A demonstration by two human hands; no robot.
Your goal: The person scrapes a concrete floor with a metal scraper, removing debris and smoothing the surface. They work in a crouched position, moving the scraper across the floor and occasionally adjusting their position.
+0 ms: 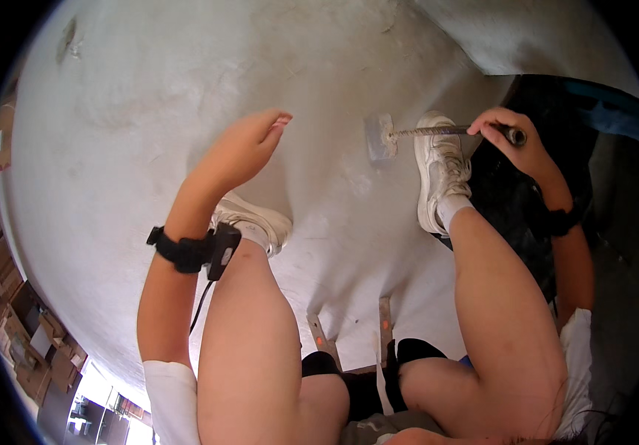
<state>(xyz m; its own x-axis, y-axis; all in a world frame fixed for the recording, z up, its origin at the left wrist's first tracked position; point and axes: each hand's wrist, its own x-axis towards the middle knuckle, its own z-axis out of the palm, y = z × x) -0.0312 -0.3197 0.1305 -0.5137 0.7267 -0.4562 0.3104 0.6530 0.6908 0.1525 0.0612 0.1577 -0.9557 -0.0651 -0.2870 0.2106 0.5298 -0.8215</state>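
Observation:
My right hand (508, 136) is closed around the dark end of a ribbed metal rod with a flat plate (431, 131), which looks like a scraper. Its pale grey, rectangular plate (382, 137) is at the far end, over or against the grey floor; whether it touches I cannot tell. The rod passes across the toe of my right shoe (442, 163). To the left, my left hand (253, 144) hangs above the floor by my left shoe (256, 219). Its fingers are curled together, with nothing seen in them; the palm is turned away.
Smooth grey floor (149, 111) spreads ahead and to the left. A black covering or bag (538, 111) lies beyond my right hand, beside a pale raised surface. Stacked cardboard boxes (38, 334) line the left edge. Two stool legs (385, 319) stand between my bare legs.

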